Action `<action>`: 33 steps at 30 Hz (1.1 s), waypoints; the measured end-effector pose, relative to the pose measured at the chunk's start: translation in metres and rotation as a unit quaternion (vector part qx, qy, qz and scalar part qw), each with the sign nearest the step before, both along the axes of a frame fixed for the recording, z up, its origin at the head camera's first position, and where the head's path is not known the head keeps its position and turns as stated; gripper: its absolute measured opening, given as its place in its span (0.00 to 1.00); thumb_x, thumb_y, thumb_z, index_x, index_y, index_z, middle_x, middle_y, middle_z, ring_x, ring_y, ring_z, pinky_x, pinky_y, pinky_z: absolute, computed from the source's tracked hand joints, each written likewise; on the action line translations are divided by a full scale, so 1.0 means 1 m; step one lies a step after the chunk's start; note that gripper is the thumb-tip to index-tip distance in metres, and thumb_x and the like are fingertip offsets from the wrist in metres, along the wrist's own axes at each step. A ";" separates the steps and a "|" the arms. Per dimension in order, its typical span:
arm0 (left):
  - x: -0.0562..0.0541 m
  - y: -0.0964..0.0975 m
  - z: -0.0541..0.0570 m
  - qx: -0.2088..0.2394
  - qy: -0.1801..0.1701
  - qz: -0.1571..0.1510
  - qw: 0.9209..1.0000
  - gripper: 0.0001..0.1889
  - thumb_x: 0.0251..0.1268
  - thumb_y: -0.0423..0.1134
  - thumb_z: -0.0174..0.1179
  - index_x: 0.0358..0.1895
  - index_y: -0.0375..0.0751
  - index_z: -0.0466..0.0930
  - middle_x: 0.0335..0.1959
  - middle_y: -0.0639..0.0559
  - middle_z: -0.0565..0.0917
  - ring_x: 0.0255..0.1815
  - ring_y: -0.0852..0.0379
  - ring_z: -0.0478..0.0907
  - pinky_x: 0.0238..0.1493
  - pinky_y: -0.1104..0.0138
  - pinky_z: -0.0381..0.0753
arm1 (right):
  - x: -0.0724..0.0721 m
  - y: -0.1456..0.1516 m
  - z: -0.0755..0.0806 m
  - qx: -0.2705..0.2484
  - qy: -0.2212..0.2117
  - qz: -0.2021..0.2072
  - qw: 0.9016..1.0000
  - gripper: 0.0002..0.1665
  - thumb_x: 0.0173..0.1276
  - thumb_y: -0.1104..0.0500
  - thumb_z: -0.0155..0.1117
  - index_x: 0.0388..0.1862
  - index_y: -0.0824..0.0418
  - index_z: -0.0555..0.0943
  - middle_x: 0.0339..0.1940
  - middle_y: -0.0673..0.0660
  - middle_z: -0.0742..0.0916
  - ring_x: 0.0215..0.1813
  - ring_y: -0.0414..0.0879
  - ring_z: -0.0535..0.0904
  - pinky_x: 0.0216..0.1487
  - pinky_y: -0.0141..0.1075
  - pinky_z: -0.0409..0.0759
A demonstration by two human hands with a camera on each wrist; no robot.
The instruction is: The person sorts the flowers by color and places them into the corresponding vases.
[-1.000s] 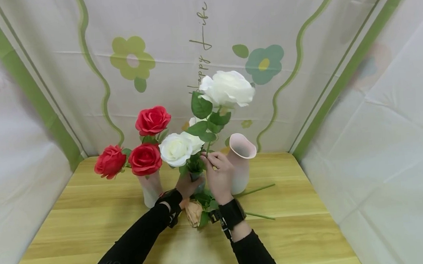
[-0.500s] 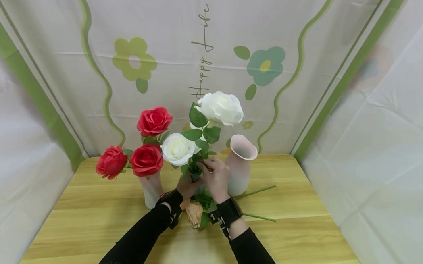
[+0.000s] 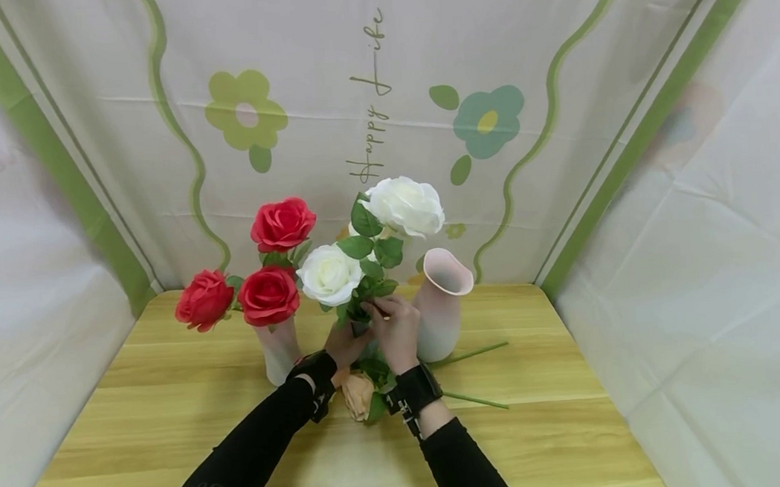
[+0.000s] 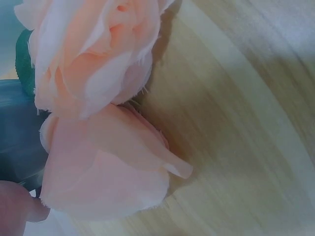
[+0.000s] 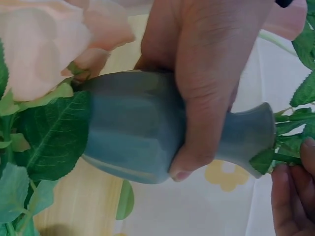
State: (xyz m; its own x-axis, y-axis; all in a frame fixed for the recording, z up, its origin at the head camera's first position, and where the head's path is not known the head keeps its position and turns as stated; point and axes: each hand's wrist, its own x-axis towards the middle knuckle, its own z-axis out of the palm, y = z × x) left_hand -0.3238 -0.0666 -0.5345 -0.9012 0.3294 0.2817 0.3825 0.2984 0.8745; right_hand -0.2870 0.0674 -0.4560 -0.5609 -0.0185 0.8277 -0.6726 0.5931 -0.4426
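Note:
My left hand (image 3: pixel 344 343) grips a small blue-grey vase (image 5: pixel 133 128), its thumb laid across the vase's body in the right wrist view. Several green stems come out of the vase's flared mouth. Right at that mouth, my right hand (image 3: pixel 395 334) pinches a green stem between thumb and fingertips. Above it stands a large white rose (image 3: pixel 404 205) with dark leaves. Another white rose (image 3: pixel 330 275) leans to the left over the vase, and a third is mostly hidden behind. Peach roses (image 4: pixel 98 64) lie on the table beside the vase, below my hands.
At left, several red roses (image 3: pixel 269 294) stand in a pink-and-white vase (image 3: pixel 280 352). A taller pink-to-grey vase (image 3: pixel 440 319) with a wavy rim stands right of my right hand. Loose green stems (image 3: pixel 473 353) stretch rightward on the wooden table (image 3: pixel 549 435). Printed cloth hangs behind.
The large white rose has come down and slightly left, my right hand lowering with its stem toward the vase mouth. My left hand stays on the vase.

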 end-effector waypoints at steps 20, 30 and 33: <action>-0.021 -0.007 -0.046 0.063 -0.003 -0.004 0.998 0.29 0.70 0.57 0.58 0.66 0.46 0.68 0.51 0.43 0.78 0.50 0.46 0.77 0.49 0.53 0.76 | 0.011 0.003 -0.026 -0.059 -0.078 0.003 0.995 0.13 0.59 0.60 0.77 0.43 0.58 0.87 0.39 0.54 0.87 0.39 0.48 0.82 0.39 0.40 0.84; -0.024 -0.004 -0.044 0.045 0.065 0.008 0.997 0.37 0.67 0.55 0.63 0.75 0.48 0.60 0.69 0.44 0.68 0.68 0.43 0.66 0.70 0.47 0.63 | 0.042 0.025 -0.020 -0.096 -0.132 0.036 0.986 0.05 0.64 0.62 0.72 0.39 0.61 0.86 0.36 0.59 0.84 0.39 0.55 0.79 0.38 0.50 0.82; -0.007 -0.002 -0.016 0.027 0.060 0.019 0.998 0.36 0.68 0.52 0.63 0.73 0.44 0.61 0.67 0.40 0.69 0.67 0.40 0.66 0.68 0.46 0.64 | 0.051 0.038 -0.020 -0.094 -0.159 0.037 0.982 0.04 0.67 0.61 0.70 0.37 0.62 0.86 0.34 0.56 0.84 0.36 0.53 0.80 0.38 0.50 0.83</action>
State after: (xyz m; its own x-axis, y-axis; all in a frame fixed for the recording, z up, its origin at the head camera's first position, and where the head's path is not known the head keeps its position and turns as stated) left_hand -0.3307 -0.0683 -0.5510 -0.8714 0.2777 0.4044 0.4746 0.2684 0.8383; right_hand -0.2357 0.1056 -0.4759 -0.7942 0.0665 0.6041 -0.5215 0.4358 -0.7336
